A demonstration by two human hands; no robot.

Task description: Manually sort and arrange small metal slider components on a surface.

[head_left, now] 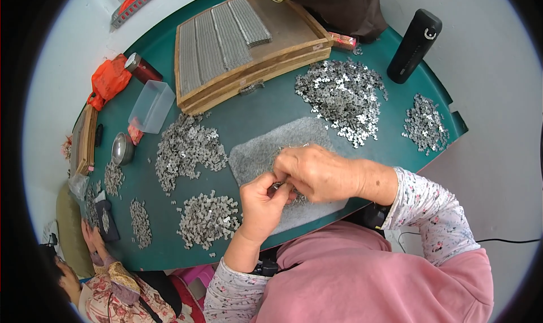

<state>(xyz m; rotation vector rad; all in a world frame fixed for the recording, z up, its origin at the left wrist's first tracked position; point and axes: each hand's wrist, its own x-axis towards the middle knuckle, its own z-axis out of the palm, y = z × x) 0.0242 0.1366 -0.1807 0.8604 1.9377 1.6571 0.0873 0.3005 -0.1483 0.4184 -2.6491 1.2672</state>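
Above a grey felt mat point(254, 147), both of my hands meet with fingertips together. My left hand point(261, 204) is closed in a pinch, thumb against fingers. From the right, my right hand point(319, 173) pinches at the same spot. Something small and dark with a shiny glint shows between the fingers, but its kind is hidden. Thin, pin-like bits lie scattered on the mat around the hands. Nearest my left hand is a heap of small grey metal pieces point(209, 220). Beyond my right hand spreads a larger heap of shiny metal pieces point(342, 97).
A wooden tray point(300, 26) with rows of grey metal strips point(223, 37) stands at the back of the green table point(249, 102). Around it are a clear plastic box point(153, 105), a metal bowl point(122, 149) and a black bottle point(414, 46). Another person point(113, 289) works at lower left.
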